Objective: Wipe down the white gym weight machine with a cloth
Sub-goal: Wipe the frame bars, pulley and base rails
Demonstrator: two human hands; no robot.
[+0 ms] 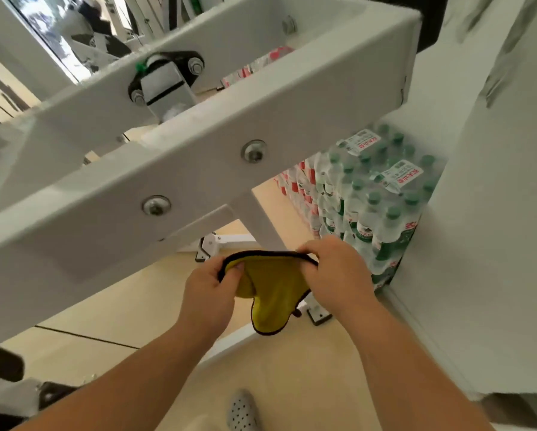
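Observation:
A yellow cloth (271, 290) with a dark edge hangs between my two hands, below the machine's beam. My left hand (209, 290) pinches its left corner, and my right hand (335, 269) pinches the top edge on the right. The white gym weight machine (198, 157) fills the upper half of the view: a thick white beam with two bolts runs diagonally from lower left to upper right, just above and beyond my hands. A black pivot bracket (167, 76) sits on a second beam behind it. Neither hand touches the machine.
Shrink-wrapped packs of water bottles (369, 194) with green caps are stacked on the floor to the right, against a white wall (485, 213). A white machine foot (318, 314) lies on the beige floor under the cloth. My grey shoe (242, 412) shows at the bottom.

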